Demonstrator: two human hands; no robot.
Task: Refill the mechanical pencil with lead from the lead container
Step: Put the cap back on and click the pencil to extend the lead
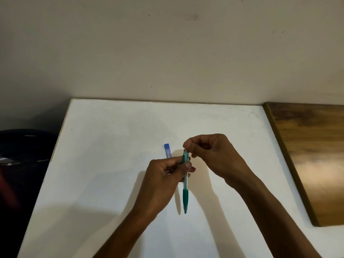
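A person's two bare hands meet above the middle of a white rectangular tabletop (111,183) that is pushed against a plain beige wall (167,43). The left hand (163,175) holds a slim teal, see-through plastic mechanical pencil (185,185) by its upper barrel, thumb and fingers closed around it, so that the pencil runs from its top end at 12 o'clock to its dark green rubber grip and writing tip at 6 o'clock, the tip nearest the person. Whether the tip touches the tabletop cannot be told; a thin shadow lies just to its left. The right hand (210,155) comes in from 4 o'clock and has its thumb and forefinger pinched together right at the pencil's top end; what sits between those fingertips is too small to make out. The lead container, a small narrow clear plastic tube with a blue cap (167,151), lies flat on the tabletop at about 10 o'clock from the hands, just beyond the left hand's knuckles, with its blue cap pointing to 12 o'clock and neither hand touching it. A brown wooden board (312,155) lies along the tabletop's right edge at 3 o'clock, well apart from the hands.
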